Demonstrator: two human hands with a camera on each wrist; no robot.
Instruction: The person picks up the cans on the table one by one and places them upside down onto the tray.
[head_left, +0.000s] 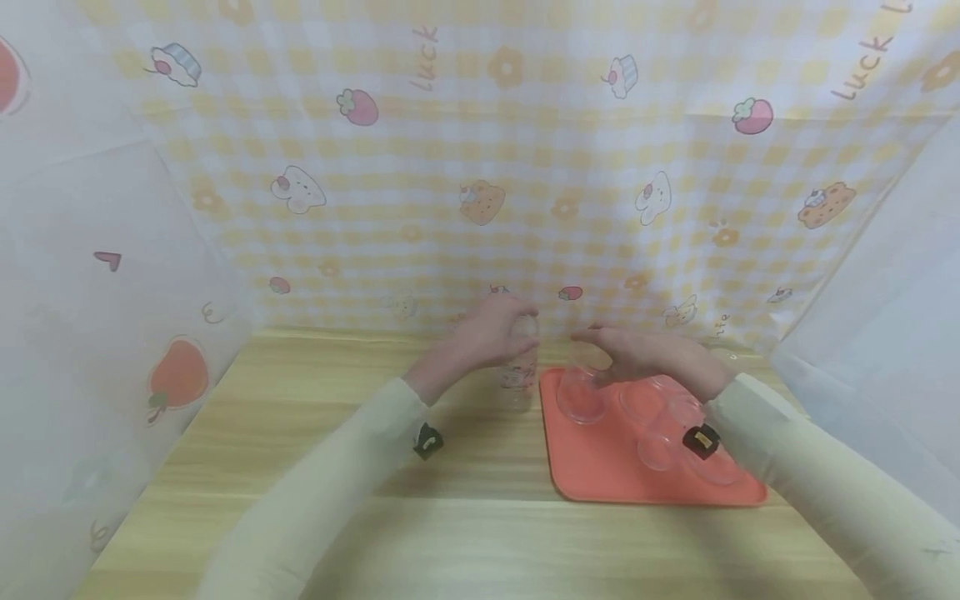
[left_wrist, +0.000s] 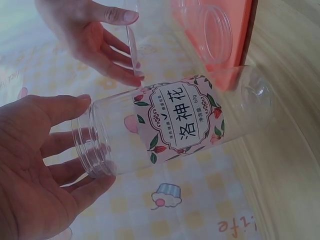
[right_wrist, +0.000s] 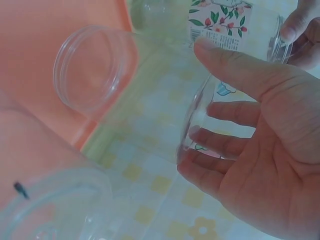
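Observation:
A clear jar point(left_wrist: 182, 117) with a pink floral label stands upright and lidless on the table, left of the coral tray. My left hand point(head_left: 491, 333) holds it round the threaded neck, thumb on one side and fingers on the other. A second clear jar point(right_wrist: 92, 70), unlabelled, stands upside down on the tray's left part, its threaded mouth against the surface. Round its upturned base, my right hand point(head_left: 637, 354) spreads its thumb and fingers, the fingertips right at the wall. The two hands are close together.
The coral tray point(head_left: 600, 475) lies on the wooden table point(head_left: 450, 542). Several other clear round containers point(head_left: 657, 451) stand on it, partly under my right forearm. A yellow checked cloth point(head_left: 420, 167) hangs behind the table, and pale cloth point(head_left: 97, 333) hangs at the sides.

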